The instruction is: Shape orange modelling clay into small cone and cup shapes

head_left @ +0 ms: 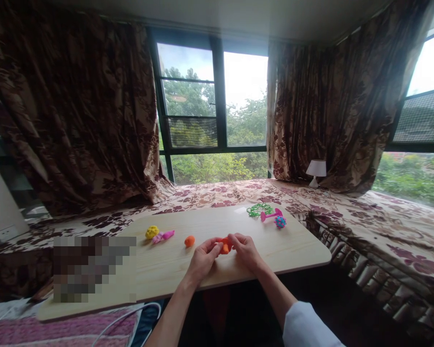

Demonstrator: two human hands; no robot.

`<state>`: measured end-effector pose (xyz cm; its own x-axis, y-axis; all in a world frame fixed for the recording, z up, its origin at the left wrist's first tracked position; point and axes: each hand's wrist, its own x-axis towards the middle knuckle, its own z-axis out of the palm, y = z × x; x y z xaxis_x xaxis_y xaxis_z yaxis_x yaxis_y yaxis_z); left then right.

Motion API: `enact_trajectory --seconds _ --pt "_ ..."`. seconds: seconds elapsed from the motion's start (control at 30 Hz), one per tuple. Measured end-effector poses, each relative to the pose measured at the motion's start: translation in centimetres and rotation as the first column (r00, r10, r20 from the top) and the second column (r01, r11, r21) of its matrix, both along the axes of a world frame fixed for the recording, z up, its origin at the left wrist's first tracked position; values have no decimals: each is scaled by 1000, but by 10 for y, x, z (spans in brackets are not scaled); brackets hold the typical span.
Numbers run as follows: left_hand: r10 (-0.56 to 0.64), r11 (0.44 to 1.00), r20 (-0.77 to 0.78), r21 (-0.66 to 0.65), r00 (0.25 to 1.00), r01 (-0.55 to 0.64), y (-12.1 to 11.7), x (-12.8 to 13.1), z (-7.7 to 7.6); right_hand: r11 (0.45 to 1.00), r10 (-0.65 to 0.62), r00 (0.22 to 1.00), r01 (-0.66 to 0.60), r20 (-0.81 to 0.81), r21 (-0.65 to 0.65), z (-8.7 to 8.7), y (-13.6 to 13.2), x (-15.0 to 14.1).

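Note:
Near the front middle of the table, my left hand (204,258) and my right hand (246,249) both pinch an orange lump of what looks like modelling clay (224,246). The fingers of each hand are closed on one side of it, and they partly cover it. Left of my hands lies a rounded orange ball (189,241), apart from them. Farther left, a yellow lump (152,232) touches or nearly touches a pink twisted piece (164,235).
On the table's (292,250) far right lie a green chain-like toy (259,209), a pink dumbbell-shaped toy (271,215) and a blue-and-pink knobbly ball (280,221). A white lamp (316,171) stands on the floral-covered ledge behind. A white cable (126,315) hangs at front left. One area is pixelated.

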<state>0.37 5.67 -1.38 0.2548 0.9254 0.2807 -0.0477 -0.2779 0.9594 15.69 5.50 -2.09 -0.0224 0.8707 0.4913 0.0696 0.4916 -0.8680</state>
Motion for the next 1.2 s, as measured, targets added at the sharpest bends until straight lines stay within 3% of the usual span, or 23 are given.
enact_trajectory --seconds 0.2,0.4,0.67,0.93,1.2 --pt "54 997 56 -58 997 -51 3 -1 -5 1000 -18 1000 18 -7 8 -1 2 -2" --pt "31 999 -23 26 999 -30 1 0 -3 999 -10 1000 10 -12 32 0 -1 -1" --pt "-4 1000 -27 24 1000 5 2 -1 -6 1000 -8 1000 8 -6 16 0 -1 -2" --pt "-6 999 87 -47 996 10 6 -2 -9 999 -39 999 40 -32 16 0 2 0" --pt "-4 1000 -5 -15 1000 4 8 -3 -13 997 -65 997 67 -37 39 -2 2 -2"
